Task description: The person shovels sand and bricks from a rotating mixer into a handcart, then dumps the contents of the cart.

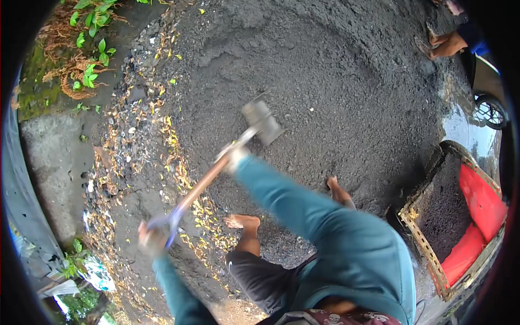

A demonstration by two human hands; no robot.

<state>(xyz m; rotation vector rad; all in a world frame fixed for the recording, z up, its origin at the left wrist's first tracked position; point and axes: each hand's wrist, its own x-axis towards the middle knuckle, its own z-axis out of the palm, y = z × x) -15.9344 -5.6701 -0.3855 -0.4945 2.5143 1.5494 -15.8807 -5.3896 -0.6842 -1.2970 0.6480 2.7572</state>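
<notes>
A shovel with a wooden shaft (200, 189) lies slantwise across the middle of the view, its flat metal blade (264, 120) over dark, wet-looking sand (336, 70). Low on the left, my left hand (151, 238) is closed round the shovel's purple-blue end handle (172, 218); it is somewhat blurred. My right hand (233, 157), which looks gloved or pale, grips the shaft just behind the blade. The blade is blurred, and whether it touches the sand is unclear.
A framed box with red lining (479, 200) holds dark material at the right. Another person's foot and leg (447, 45) show at the upper right, near a wheel (490, 111). Yellow leaves and stones (170, 141) run down the left, beside a concrete slab (54, 162) and plants.
</notes>
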